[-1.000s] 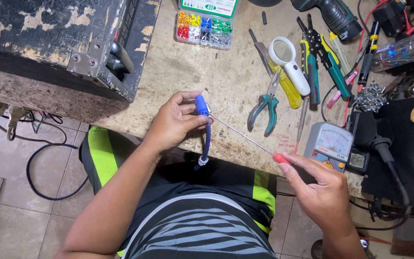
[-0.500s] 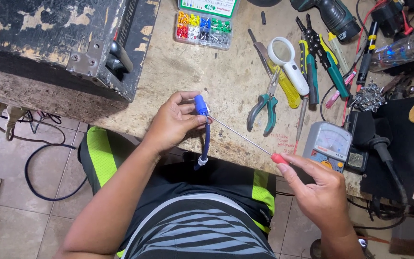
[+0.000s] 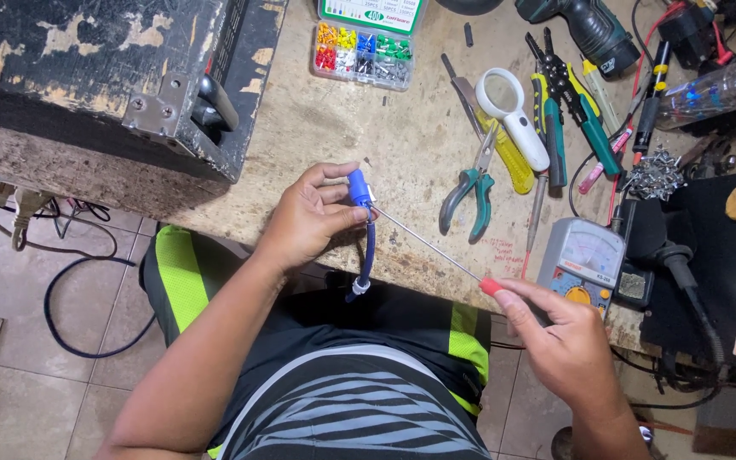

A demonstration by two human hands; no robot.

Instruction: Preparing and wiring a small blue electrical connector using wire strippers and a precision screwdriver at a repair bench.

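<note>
My left hand (image 3: 308, 220) pinches a blue connector with a short blue cable (image 3: 367, 243) that hangs down past the workbench edge. My right hand (image 3: 562, 341) grips the red handle of a thin long-shaft screwdriver (image 3: 432, 247). Its metal tip reaches up and left to the small white part at the blue connector, touching it between my left fingers. Both hands sit over the front edge of the worn workbench (image 3: 300, 119), above my lap.
A black scuffed case (image 3: 87, 77) sits at the back left. A compartment box of coloured terminals (image 3: 364, 51), teal pliers (image 3: 470, 192), a magnifier (image 3: 517, 115), crimpers (image 3: 560, 111), an analog meter (image 3: 585, 260), a drill (image 3: 585, 30) and cables lie to the right.
Almost nothing differs; both hands keep their hold, and the screwdriver stays at the connector with only a slight shift.
</note>
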